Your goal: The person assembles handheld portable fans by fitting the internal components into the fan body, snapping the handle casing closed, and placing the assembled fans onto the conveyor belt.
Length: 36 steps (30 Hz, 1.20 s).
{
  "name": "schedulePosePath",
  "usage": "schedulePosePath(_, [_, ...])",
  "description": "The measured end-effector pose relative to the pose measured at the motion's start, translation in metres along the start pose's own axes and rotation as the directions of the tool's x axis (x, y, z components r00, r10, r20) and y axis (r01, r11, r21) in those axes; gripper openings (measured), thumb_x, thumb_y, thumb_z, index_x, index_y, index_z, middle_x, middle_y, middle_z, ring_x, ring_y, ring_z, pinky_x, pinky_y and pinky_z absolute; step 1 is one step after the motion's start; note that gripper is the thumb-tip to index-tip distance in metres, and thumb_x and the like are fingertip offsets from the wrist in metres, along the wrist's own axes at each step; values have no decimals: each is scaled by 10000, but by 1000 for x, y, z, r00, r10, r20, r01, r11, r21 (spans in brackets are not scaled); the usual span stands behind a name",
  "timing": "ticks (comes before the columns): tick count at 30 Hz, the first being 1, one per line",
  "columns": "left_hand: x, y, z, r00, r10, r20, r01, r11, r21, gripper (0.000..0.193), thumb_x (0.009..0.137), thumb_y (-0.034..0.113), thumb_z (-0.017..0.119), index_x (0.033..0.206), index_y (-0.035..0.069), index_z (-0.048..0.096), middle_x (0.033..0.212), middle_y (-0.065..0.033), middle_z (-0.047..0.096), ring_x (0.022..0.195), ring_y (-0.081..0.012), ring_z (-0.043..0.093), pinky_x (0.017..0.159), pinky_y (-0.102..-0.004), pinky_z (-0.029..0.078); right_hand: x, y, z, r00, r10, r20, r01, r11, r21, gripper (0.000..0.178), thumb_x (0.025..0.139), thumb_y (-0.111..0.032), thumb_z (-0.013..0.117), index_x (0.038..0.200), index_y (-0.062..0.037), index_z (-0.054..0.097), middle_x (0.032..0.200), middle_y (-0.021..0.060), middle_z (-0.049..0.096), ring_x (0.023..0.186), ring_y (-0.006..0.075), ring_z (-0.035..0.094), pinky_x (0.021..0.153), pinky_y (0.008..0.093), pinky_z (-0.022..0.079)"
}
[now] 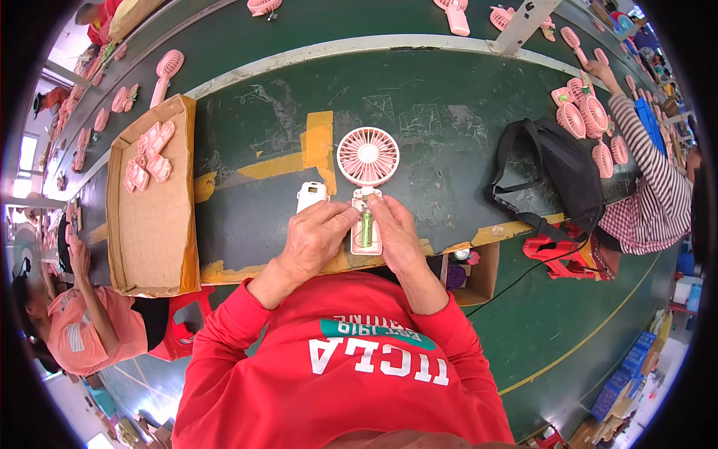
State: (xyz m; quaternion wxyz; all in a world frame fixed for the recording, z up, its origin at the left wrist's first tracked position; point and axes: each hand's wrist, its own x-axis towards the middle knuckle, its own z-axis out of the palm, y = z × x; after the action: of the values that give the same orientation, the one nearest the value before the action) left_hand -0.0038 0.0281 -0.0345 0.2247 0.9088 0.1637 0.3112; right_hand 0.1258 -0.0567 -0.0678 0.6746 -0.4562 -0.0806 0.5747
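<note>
While both bare hands worked close to the near edge of the bench with a worn dark-green top (262, 123), a pale-pink and white plastic handheld fan with a round slatted head (367, 166) lay between them, head toward the far edge and handle toward the near one. The handle stood open, exposing a green cylindrical battery (366, 230) set lengthwise inside.

Left hand (317, 233): fingers curled, thumb and forefinger nearly closed at the upper left side of the handle; whether a small part was pinched there, could not tell. Right hand (396, 230): partly closed, thumb and forefinger on the upper right side of the handle, fingertips just above the battery.

A hollow white plastic shell with a dark rectangular opening (311, 194) lay left of the fan, just beyond the left hand; contact with the hand could not be determined.

Toward the bench's left end sat a shallow brown cardboard tray (149, 251), with pale-pink moulded plastic pieces (155, 148) in its far half. Near the right end lay a black fabric bag with a strap (565, 168); beyond it, toward the far right corner, was a cluster of pink handheld fans (583, 112).
</note>
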Motion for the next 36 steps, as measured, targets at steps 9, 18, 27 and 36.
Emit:
schedulePosePath(9, [0,25,-10,996,-14,86,22,995,-92,209,700,-3,683,906,15,648,895,-127,629,776,-287,623,685,-354,518,-2,-3,3,999,31,19,-32,998,57,276,970,-225,491,1105,13,525,1038,125,639,917,162,636,748,279,537])
schedulePosePath(18, [-19,4,-31,932,-322,168,243,896,371,631,711,185,737,1228,-44,459,1208,-240,486,1071,-396,497,888,-420,437,-4,-11,6,998,56,29,-57,998,26,326,973,-262,480,1139,17,508,1052,143,635,958,193,637,767,288,542])
schedulePosePath(27, [-14,-2,-50,744,-621,245,505,764,401,489,724,221,719,1085,-14,488,1005,-199,625,880,-332,622,769,-407,497,-12,-19,4,990,92,109,-104,989,110,368,972,-215,446,1252,24,455,1188,138,576,1100,188,571,873,314,500])
schedulePosePath(36, [8,48,-36,738,-619,269,636,771,29,552,788,251,662,1201,-34,432,747,-222,648,660,-357,655,636,-420,520,-19,-20,8,987,72,143,-87,991,103,443,922,-121,411,1343,9,366,1260,101,506,1152,185,514,980,336,414])
